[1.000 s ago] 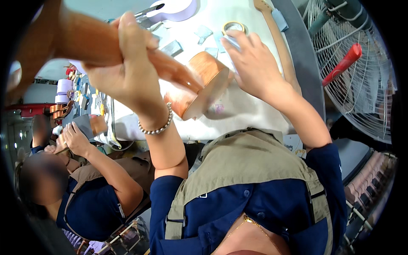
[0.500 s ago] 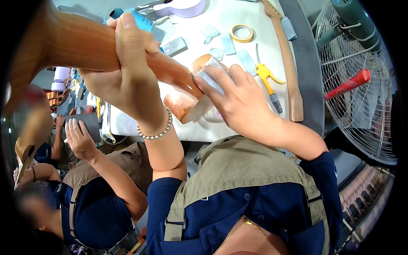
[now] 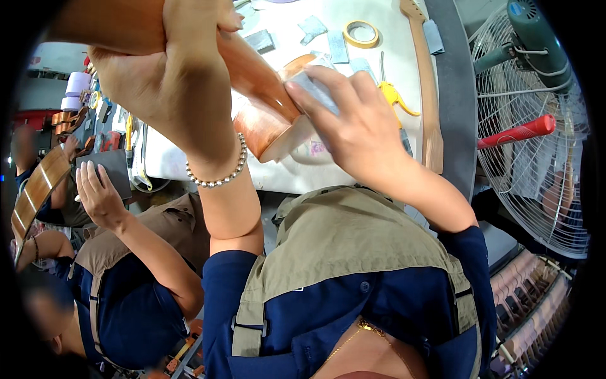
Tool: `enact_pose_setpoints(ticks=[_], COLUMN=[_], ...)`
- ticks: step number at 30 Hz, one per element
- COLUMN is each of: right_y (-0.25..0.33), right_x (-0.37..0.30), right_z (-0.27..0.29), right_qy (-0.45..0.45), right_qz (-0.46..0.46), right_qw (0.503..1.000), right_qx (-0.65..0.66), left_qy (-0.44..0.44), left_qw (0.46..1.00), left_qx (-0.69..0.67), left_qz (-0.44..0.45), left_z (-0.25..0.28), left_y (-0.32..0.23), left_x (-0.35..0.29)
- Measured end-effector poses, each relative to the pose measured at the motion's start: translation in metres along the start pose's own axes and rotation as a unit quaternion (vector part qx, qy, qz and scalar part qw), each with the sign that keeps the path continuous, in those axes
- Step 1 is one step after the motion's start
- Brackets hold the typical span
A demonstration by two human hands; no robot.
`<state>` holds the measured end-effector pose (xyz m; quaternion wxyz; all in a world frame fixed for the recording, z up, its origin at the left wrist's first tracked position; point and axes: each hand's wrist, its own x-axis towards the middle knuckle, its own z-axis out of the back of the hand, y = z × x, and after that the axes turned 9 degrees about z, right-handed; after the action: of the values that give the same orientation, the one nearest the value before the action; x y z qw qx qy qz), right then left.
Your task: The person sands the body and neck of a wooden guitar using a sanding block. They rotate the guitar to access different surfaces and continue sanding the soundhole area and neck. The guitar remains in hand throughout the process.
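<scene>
A glossy brown wooden guitar neck (image 3: pixel 252 72) slants across the upper left, its near end large and cut off by the picture's edge. My left hand (image 3: pixel 180 88), with a beaded bracelet at the wrist, is wrapped round it. Lower down, the neck meets a wider, curved wooden part (image 3: pixel 268 129) with a pale, dusty patch. My right hand (image 3: pixel 360 117) presses a grey sheet of sandpaper (image 3: pixel 315 91) against the wood near this joint. Its fingers lie bent over the sheet, and the thumb is mostly hidden.
On the white-covered table (image 3: pixel 170 158) lie a yellow tape roll (image 3: pixel 361 35), several grey abrasive pieces (image 3: pixel 338 47), a yellow air blow gun (image 3: pixel 396 101) and another neck (image 3: pixel 430 95). A fan (image 3: pixel 530 126) stands right. At left, a co-worker (image 3: pixel 139 278) holds a shiny wooden piece (image 3: pixel 41 189).
The view has shifted a little. My left hand and the neck appear higher and farther left; my right hand keeps the sandpaper at the joint. The co-worker's piece has turned its broad face.
</scene>
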<state>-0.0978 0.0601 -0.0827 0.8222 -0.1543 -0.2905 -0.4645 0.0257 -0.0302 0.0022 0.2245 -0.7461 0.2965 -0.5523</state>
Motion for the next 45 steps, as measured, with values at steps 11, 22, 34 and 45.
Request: enact_pose_setpoints(ticks=[11, 22, 34, 45], right_y=[0.003, 0.008, 0.019, 0.030], right_x=[0.001, 0.003, 0.000, -0.002], right_z=[-0.001, 0.001, 0.008, 0.005], right_qy=[0.029, -0.013, 0.012, -0.008], right_qz=[0.056, 0.036, 0.067, 0.059], right_qw=[0.993, 0.999, 0.994, 0.997], right_qx=[-0.104, -0.013, -0.080, -0.045], left_qy=[0.035, 0.016, 0.068, 0.027], left_qw=[0.993, 0.991, 0.997, 0.997], left_qx=[0.116, 0.126, 0.027, 0.057], left_qz=[-0.003, -0.045, -0.033, -0.035], left_z=[-0.010, -0.002, 0.009, 0.018], left_y=[-0.014, -0.015, -0.017, -0.030], left_x=[0.001, -0.002, 0.003, -0.012])
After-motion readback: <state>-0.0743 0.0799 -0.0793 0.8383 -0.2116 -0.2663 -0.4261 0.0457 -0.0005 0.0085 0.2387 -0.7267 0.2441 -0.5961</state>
